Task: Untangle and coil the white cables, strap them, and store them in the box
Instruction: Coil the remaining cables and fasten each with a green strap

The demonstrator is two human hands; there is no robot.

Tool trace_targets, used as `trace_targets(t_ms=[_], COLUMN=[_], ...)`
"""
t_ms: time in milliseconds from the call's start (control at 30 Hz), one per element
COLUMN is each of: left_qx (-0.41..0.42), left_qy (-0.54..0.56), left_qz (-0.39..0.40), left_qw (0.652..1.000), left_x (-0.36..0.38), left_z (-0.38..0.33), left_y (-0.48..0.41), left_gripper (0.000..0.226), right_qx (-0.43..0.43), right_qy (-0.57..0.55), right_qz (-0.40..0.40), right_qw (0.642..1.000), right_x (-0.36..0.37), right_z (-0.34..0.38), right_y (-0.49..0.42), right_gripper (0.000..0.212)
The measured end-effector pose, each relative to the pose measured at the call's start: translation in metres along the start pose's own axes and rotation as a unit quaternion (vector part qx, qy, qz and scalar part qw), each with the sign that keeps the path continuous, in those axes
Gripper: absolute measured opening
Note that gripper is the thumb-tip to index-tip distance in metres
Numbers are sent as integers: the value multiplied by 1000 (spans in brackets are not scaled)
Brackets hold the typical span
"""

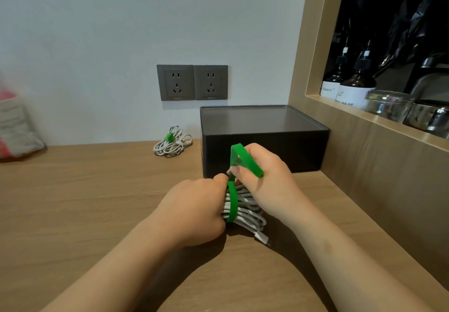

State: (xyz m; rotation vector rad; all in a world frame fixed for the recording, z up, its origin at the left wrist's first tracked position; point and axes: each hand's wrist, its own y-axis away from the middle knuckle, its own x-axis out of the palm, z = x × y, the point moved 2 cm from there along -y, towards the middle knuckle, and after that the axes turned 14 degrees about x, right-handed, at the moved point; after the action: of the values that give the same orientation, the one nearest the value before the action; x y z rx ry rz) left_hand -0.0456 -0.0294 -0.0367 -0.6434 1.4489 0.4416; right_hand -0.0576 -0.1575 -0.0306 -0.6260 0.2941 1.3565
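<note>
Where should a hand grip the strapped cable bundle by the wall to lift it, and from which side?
Probably at its green strap, where the strapped bundle is cinched narrow, coming from above: it lies on the desk and its loops splay loosely beyond the strap.

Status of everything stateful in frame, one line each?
box: closed, lid on.
held coil: coiled, green strap looped round it, not yet fastened.
far coil: coiled, strapped, on the desk beside the box.
wall sockets: nothing plugged in.
left hand: grips the held coil.
right hand: holds the green strap's raised free end.
</note>
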Motion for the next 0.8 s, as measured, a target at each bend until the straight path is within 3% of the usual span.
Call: trace_targets(t_ms=[133, 300, 433, 567, 700, 800], left_qx=[1, 3, 1, 9, 10, 12], left_qy=[33, 56, 71, 74, 86, 78], left_qz=[-2, 3, 8, 1, 4, -3], left_qw=[999, 998, 997, 997, 996, 997], left_x=[2, 3, 3, 3, 3, 4], left_z=[3, 6, 6, 7, 7, 6], left_y=[-1, -2, -2, -1, -1, -1], left_gripper=[32, 41, 31, 30, 32, 29], right_qx=[52, 83, 78, 91, 89, 34], right_qy=[-61, -111, -82, -126, -67, 7], right_qz=[32, 96, 129, 178, 134, 87], right_qw=[996, 986, 985, 972, 985, 996], right_x=[-2, -6, -10, -20, -23, -17], right_z=[-3, -2, -1, -4, -5, -1], right_y=[-5, -4, -1, -1, -1, -1], right_gripper=[8, 25, 44, 44, 53, 54])
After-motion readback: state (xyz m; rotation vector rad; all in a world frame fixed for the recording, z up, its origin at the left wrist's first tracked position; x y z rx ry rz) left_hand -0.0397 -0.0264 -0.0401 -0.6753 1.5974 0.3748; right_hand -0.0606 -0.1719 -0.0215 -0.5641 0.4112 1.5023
